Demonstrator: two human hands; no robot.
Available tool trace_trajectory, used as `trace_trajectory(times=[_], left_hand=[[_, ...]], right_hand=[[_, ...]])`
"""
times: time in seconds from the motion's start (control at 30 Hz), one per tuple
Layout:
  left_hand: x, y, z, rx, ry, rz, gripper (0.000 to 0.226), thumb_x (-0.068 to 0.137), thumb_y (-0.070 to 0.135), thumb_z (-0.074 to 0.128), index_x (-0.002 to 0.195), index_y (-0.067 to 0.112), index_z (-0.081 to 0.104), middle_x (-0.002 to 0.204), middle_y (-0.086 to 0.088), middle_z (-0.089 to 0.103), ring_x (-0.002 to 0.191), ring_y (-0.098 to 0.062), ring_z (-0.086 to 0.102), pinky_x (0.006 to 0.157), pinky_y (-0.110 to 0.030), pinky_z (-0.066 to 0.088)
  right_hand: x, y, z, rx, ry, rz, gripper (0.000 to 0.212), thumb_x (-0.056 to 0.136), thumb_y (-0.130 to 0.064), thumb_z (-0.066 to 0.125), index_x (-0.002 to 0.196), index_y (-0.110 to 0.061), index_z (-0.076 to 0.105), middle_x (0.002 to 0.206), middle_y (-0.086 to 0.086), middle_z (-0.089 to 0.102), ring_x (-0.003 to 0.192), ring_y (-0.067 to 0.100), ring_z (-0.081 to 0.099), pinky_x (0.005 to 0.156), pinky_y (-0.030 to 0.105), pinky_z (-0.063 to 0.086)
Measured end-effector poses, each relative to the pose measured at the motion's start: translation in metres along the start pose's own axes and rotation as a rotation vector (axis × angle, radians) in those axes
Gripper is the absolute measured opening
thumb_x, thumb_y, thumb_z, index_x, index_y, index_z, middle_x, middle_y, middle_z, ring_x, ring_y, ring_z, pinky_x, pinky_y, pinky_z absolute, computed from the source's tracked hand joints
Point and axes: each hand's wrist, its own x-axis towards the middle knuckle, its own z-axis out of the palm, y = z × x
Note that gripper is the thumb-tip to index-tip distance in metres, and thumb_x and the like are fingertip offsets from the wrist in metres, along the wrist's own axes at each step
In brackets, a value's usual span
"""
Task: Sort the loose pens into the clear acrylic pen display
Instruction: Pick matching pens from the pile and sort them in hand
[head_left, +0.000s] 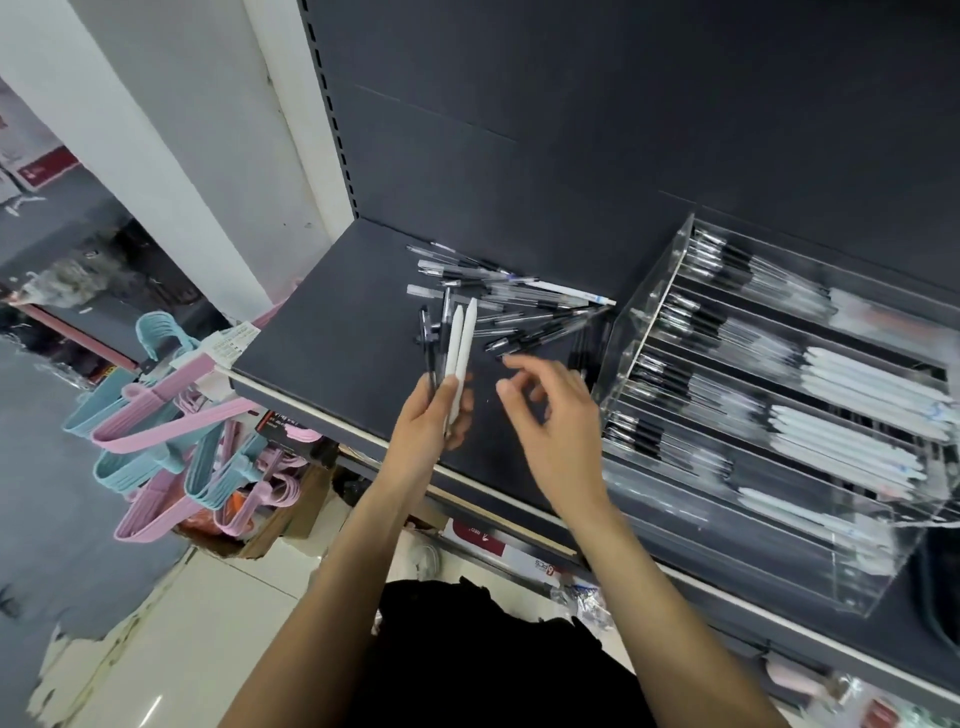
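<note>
Left hand (434, 415): its grip is curled round a small bunch of pens, two white pens (460, 348) and a few dark pens (431, 345), their tips pointing up and away over the shelf.
Right hand (545, 410): hovers above the shelf near the loose pile, fingers loosely bent and apart, holding nothing.
Loose pens (498, 296): a scattered heap of clear and black pens lying on the dark shelf (332, 322), just left of the display.
Pen display (769, 410): clear acrylic box on the shelf's right part, tilted rows divided into lanes, holding black-capped clear pens and white pens.
Hangers (171, 415): pink and blue, bunched below the shelf's left edge.
</note>
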Motion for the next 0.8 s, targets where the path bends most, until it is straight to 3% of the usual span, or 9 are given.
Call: trace_trajectory(times=[0.07, 0.13, 0.23, 0.3, 0.43, 0.5, 0.6, 0.7, 0.8], left_hand=[[-0.009, -0.002, 0.000, 0.095, -0.076, -0.007, 0.022, 0.102, 0.023, 0.039, 0.106, 0.011, 0.057, 0.073, 0.006, 0.057, 0.060, -0.009, 0.047, 0.056, -0.023, 0.039], [-0.016, -0.005, 0.003, 0.158, -0.141, -0.032, 0.024, 0.102, 0.023, 0.039, 0.106, 0.008, 0.057, 0.074, 0.006, 0.061, 0.066, -0.010, 0.053, 0.065, -0.023, 0.046], [-0.023, -0.005, 0.011, 0.173, -0.209, -0.075, 0.024, 0.102, 0.021, 0.040, 0.101, 0.006, 0.059, 0.077, 0.005, 0.068, 0.069, -0.009, 0.062, 0.068, -0.017, 0.049], [-0.026, -0.004, 0.018, 0.212, -0.277, -0.099, 0.023, 0.101, 0.019, 0.041, 0.100, 0.007, 0.061, 0.085, 0.002, 0.073, 0.078, -0.008, 0.069, 0.070, -0.013, 0.050], [-0.029, -0.007, 0.030, 0.458, -0.453, -0.049, 0.025, 0.100, 0.018, 0.044, 0.079, 0.015, 0.057, 0.065, 0.010, 0.064, 0.065, 0.006, 0.061, 0.063, -0.007, 0.042], [-0.028, -0.010, 0.039, 0.522, -0.521, -0.034, 0.021, 0.100, 0.020, 0.044, 0.086, 0.015, 0.059, 0.072, 0.011, 0.065, 0.071, 0.003, 0.062, 0.066, -0.008, 0.044], [-0.031, -0.019, 0.062, 0.328, -0.547, -0.131, 0.023, 0.101, 0.016, 0.039, 0.107, 0.006, 0.059, 0.090, 0.002, 0.073, 0.089, -0.014, 0.071, 0.077, -0.020, 0.054], [-0.033, -0.029, 0.085, 0.159, -0.478, -0.200, 0.025, 0.102, 0.016, 0.035, 0.111, 0.007, 0.056, 0.097, -0.003, 0.073, 0.095, -0.021, 0.070, 0.082, -0.029, 0.057], [-0.036, -0.042, 0.107, 0.083, -0.394, -0.213, 0.026, 0.103, 0.014, 0.033, 0.110, 0.011, 0.057, 0.094, 0.000, 0.073, 0.094, -0.019, 0.070, 0.082, -0.029, 0.057]], right_hand=[[0.013, 0.002, -0.004, 0.094, -0.091, 0.219, 0.028, 0.089, -0.034, 0.060, 0.115, -0.023, 0.063, 0.096, -0.007, 0.059, 0.085, 0.009, 0.053, 0.073, 0.008, 0.038], [0.017, 0.003, -0.005, 0.106, -0.186, 0.303, 0.030, 0.089, -0.034, 0.061, 0.115, -0.020, 0.065, 0.100, -0.002, 0.059, 0.084, 0.008, 0.053, 0.071, 0.003, 0.036], [0.010, 0.001, -0.005, 0.313, -0.127, 0.420, 0.020, 0.087, -0.028, 0.066, 0.101, -0.014, 0.070, 0.091, 0.003, 0.065, 0.074, 0.004, 0.056, 0.069, 0.012, 0.042], [0.001, 0.003, -0.009, 0.391, -0.057, 0.463, 0.011, 0.086, -0.023, 0.067, 0.092, -0.014, 0.069, 0.076, -0.004, 0.065, 0.064, 0.002, 0.056, 0.063, 0.015, 0.044], [-0.018, 0.012, -0.023, 0.252, 0.044, 0.425, 0.005, 0.086, -0.018, 0.068, 0.082, -0.014, 0.067, 0.062, -0.017, 0.057, 0.055, -0.003, 0.055, 0.055, 0.009, 0.041], [-0.029, 0.016, -0.036, 0.179, 0.127, 0.385, 0.010, 0.087, -0.019, 0.066, 0.089, -0.010, 0.070, 0.067, -0.012, 0.063, 0.060, 0.002, 0.058, 0.059, 0.014, 0.046], [-0.050, 0.023, -0.071, 0.188, 0.294, 0.358, 0.016, 0.094, -0.022, 0.055, 0.104, -0.015, 0.066, 0.081, -0.002, 0.068, 0.072, 0.014, 0.062, 0.068, 0.030, 0.051], [-0.075, 0.044, -0.122, 0.070, 0.327, 0.291, 0.017, 0.100, -0.029, 0.040, 0.111, -0.025, 0.053, 0.080, -0.006, 0.064, 0.061, 0.007, 0.053, 0.055, 0.023, 0.041], [-0.090, 0.084, -0.174, -0.185, 0.215, 0.174, 0.031, 0.102, -0.027, 0.037, 0.131, -0.027, 0.049, 0.083, -0.001, 0.056, 0.068, 0.008, 0.048, 0.060, 0.019, 0.036]])
